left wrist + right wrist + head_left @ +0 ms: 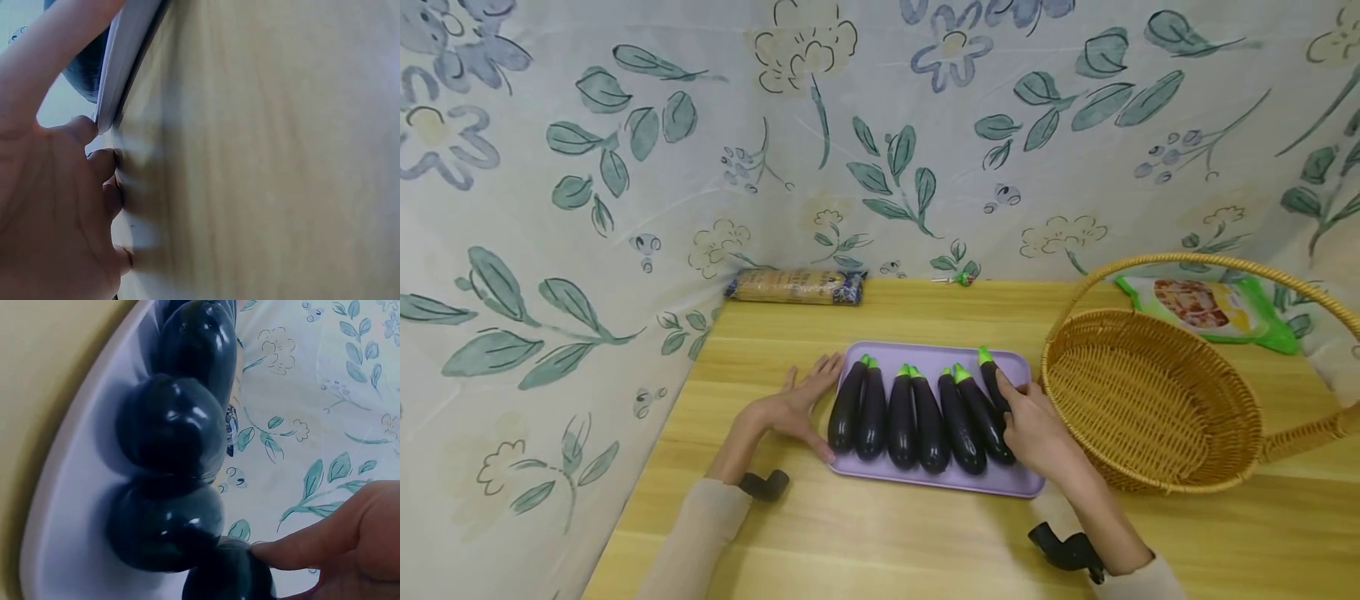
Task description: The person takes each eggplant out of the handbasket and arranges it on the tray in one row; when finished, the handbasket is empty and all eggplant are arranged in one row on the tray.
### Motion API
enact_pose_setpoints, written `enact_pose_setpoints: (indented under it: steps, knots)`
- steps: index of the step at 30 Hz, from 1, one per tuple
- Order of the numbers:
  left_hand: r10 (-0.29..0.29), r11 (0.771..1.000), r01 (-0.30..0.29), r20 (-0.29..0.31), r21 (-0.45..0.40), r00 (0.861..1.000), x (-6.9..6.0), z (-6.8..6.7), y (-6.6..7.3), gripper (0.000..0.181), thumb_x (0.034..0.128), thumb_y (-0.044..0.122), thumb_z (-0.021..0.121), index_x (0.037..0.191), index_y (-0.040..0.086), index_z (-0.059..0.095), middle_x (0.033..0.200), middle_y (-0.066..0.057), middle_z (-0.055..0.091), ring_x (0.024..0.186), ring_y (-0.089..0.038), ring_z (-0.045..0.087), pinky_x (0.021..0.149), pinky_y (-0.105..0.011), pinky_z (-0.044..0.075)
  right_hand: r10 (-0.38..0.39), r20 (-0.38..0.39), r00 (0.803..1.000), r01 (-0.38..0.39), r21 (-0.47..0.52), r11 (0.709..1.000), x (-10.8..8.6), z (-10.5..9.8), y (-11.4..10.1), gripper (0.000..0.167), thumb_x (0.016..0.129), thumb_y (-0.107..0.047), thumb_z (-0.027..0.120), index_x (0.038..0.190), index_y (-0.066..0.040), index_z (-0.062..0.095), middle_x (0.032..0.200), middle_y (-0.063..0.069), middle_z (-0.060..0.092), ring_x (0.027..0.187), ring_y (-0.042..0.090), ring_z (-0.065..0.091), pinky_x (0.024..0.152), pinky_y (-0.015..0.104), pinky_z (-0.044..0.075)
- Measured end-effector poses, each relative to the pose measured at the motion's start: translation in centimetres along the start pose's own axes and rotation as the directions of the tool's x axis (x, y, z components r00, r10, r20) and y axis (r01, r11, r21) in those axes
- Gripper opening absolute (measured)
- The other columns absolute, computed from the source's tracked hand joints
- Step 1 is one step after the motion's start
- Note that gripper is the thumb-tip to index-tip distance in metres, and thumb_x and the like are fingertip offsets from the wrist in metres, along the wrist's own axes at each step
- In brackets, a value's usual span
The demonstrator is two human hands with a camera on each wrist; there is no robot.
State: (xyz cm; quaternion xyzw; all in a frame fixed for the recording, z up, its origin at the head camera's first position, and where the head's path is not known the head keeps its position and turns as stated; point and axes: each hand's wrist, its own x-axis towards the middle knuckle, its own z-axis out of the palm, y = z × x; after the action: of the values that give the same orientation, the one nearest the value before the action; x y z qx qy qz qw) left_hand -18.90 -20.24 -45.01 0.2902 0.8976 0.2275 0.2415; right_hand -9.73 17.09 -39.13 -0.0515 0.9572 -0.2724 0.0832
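Note:
A purple rectangular tray (1015,480) lies on the table, with several dark eggplants (902,425) side by side on it, green stem ends toward the wall. My left hand (784,412) is spread at the tray's left edge, thumb and fingers touching its rim. In the left wrist view, the fingertips rest low beside the tray wall (125,56). At the tray's right end, my right hand (1037,429) grips the rightmost eggplant (992,382). The right wrist view shows that eggplant's rounded end (228,575) against the thumb; its lower part is hidden in the head view.
A wicker basket (1150,400) with a tall handle stands right of the tray, close to my right hand. Behind it lies a green and white packet (1206,308). A long wrapped package (796,287) and a small green item (962,279) lie along the floral backdrop.

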Motion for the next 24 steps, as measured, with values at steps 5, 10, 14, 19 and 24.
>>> enact_pose_setpoints:
  steps: [5, 10, 14, 19, 24]
  knots:
    - [-0.006, 1.0, 0.006, 0.008, 0.015, 1.0, -0.3, -0.2, 0.2, 0.157, 0.0589, 0.05, 0.099, 0.166, 0.009, -0.008, 0.174, -0.014, -0.014, 0.161, -0.038, -0.015, 0.121, -0.074, -0.016, 0.015, 0.014, 1.0, -0.016, 0.082, 0.996, 0.1, 0.6, 1.0, 0.059, 0.103, -0.001, 0.045, 0.16, 0.002, 0.031, 0.131, 0.033, 0.053, 0.102, 0.033, 0.053, 0.083, 0.044, 0.049]
    - [0.01, 1.0, -0.01, -0.004, -0.01, 1.0, -0.6, 0.0, -0.1, 0.158, 0.0575, 0.053, 0.098, 0.166, 0.008, -0.007, 0.174, -0.016, -0.014, 0.161, -0.04, -0.015, 0.121, -0.073, -0.017, -0.009, -0.022, 1.0, 0.012, 0.12, 0.993, 0.4, 1.3, 2.1, 0.056, 0.104, -0.003, 0.047, 0.159, -0.001, 0.036, 0.128, 0.029, 0.057, 0.097, 0.028, 0.052, 0.08, 0.039, 0.046]
    - [0.025, 1.0, -0.026, -0.017, -0.01, 1.0, -0.9, 0.4, -0.5, 0.159, 0.0561, 0.062, 0.095, 0.166, 0.009, -0.008, 0.174, -0.016, -0.015, 0.16, -0.041, -0.016, 0.121, -0.073, -0.019, -0.015, -0.056, 0.998, 0.023, 0.142, 0.99, 0.5, 1.7, 2.8, 0.055, 0.104, -0.004, 0.051, 0.158, -0.005, 0.042, 0.129, 0.027, 0.059, 0.093, 0.026, 0.053, 0.076, 0.035, 0.045]
    - [0.013, 1.0, -0.013, -0.025, 0.013, 1.0, -1.2, 0.6, -0.1, 0.157, 0.0574, 0.057, 0.097, 0.166, 0.006, -0.005, 0.174, -0.018, -0.013, 0.16, -0.043, -0.014, 0.122, -0.072, -0.017, -0.014, -0.094, 0.995, 0.03, 0.178, 0.984, 0.4, 2.4, 3.6, 0.054, 0.104, -0.005, 0.054, 0.157, -0.009, 0.045, 0.134, 0.027, 0.059, 0.091, 0.025, 0.056, 0.075, 0.034, 0.044]
    - [-0.004, 1.0, 0.005, -0.026, 0.03, 1.0, -1.2, 0.8, 0.1, 0.155, 0.0591, 0.052, 0.098, 0.166, 0.006, -0.005, 0.174, -0.017, -0.012, 0.16, -0.041, -0.013, 0.123, -0.072, -0.014, -0.034, -0.163, 0.986, 0.066, 0.198, 0.978, 0.2, 3.1, 4.0, 0.052, 0.103, -0.004, 0.056, 0.155, -0.008, 0.048, 0.138, 0.028, 0.059, 0.111, 0.039, 0.064, 0.086, 0.048, 0.052]
